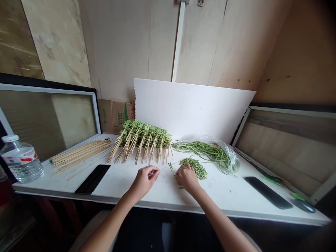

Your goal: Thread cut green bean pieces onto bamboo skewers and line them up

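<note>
Left hand (146, 179) pinches one bamboo skewer (164, 168), barely loaded; right hand (187, 175) grip cannot be determined. Filled skewers (147, 134) stacked; cut green stems (200, 169), uncut stems (207, 150) remain.

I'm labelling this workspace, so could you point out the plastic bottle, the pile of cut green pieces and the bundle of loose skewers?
Plastic bottle (25, 159): head view, on its label.
Pile of cut green pieces (198, 168): head view, on its exposed middle.
Loose skewers (80, 152): head view, midway along the bundle.

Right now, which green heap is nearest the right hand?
The loose pile of short pieces, beside the right hand; the long stems and skewered stack lie farther off.
</note>
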The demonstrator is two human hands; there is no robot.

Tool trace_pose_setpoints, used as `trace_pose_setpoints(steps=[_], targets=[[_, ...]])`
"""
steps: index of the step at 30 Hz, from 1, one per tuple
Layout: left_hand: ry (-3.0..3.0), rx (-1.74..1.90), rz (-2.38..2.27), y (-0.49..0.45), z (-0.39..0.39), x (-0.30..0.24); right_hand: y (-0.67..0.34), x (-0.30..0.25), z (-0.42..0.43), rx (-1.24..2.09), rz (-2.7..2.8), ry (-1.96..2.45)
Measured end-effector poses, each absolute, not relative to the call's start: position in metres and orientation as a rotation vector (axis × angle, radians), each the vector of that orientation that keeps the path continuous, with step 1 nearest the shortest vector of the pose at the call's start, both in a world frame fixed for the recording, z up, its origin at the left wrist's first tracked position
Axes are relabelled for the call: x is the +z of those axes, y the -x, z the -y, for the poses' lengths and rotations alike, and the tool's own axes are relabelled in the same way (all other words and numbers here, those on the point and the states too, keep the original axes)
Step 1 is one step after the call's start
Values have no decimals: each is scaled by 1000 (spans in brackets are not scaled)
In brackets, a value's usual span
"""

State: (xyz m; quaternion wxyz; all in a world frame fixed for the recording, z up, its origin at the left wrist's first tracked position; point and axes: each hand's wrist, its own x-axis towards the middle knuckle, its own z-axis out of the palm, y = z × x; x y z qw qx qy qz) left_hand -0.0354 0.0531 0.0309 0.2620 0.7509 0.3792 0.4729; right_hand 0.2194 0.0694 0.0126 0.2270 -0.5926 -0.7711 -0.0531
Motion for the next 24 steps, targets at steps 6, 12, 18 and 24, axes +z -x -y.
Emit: trace_pose_setpoints(steps=[6,12,18,24], targets=[[-2028,1292,-1020,38,-54,35,-236,22,-71,422,1624,1363],[-2027,1317,-1015,40,-55,34,-255,38,-63,1129,1097,1012],[-2031,1291,-1010,39,-56,31,-257,41,-58,1321,972,812],[-2054,1250,-1021,37,-54,31,-255,41,-57,1334,934,814]])
